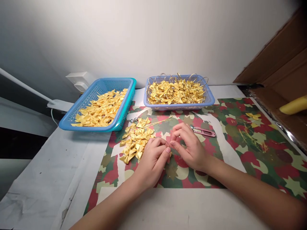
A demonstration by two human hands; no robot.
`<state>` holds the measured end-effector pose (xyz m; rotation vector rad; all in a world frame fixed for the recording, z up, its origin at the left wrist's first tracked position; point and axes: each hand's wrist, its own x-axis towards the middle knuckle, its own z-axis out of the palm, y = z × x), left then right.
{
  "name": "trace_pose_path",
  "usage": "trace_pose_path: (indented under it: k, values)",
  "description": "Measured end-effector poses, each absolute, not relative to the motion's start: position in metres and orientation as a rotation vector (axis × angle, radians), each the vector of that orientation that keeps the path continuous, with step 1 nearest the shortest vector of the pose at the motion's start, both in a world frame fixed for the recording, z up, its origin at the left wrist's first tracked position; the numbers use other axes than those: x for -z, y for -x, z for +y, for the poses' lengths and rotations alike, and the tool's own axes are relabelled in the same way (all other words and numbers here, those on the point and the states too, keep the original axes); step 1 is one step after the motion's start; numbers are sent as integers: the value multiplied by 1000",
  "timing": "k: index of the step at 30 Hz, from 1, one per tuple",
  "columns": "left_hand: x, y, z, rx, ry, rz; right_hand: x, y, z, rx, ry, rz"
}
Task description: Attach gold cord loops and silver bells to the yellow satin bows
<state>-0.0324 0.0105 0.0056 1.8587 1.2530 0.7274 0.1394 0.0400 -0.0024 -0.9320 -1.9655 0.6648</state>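
My left hand (154, 161) is closed in a pinch, with a scrap of yellow showing just past its fingertips, seemingly a ribbon bow mostly hidden by the fingers. Facing it, my right hand (189, 147) has thumb and forefinger pressed together close to the left fingertips; whatever they grip is too small to make out. Loose yellow ribbon bows (137, 137) lie in a pile beside my left hand. Thin gold wire ties (159, 121) rest above the hands. Behind my right hand lies a pair of pink-handled thread snips (205, 131).
A blue basket (62, 124) of yellow bows stands at the back left. Bows with gold ties fill a lavender basket (180, 106) at the back. Yellow scraps (253, 116) and thread ends (251, 139) lie on the right of the patterned sheet (275, 169). Cardboard (271, 67) borders the right side.
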Motion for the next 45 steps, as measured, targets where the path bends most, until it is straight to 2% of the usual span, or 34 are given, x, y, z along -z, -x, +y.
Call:
trace_pose_path:
  k: [13,22,28,38,45]
  values:
    - [-8,31,12,-646,-1836,1217,3,-142,40,-698,886,-2019]
    - [-11,34,11,-610,-1877,1186,1,-143,47,-1213,919,-1879]
    - [-7,35,12,-680,-1866,1141,-3,-144,46,-977,1011,-1870]
    - [-7,35,10,-705,-2002,1182,-2,-138,37,-1257,959,-1666]
    - [-3,36,11,-698,-2158,1256,-13,-156,54,-1054,945,-1576]
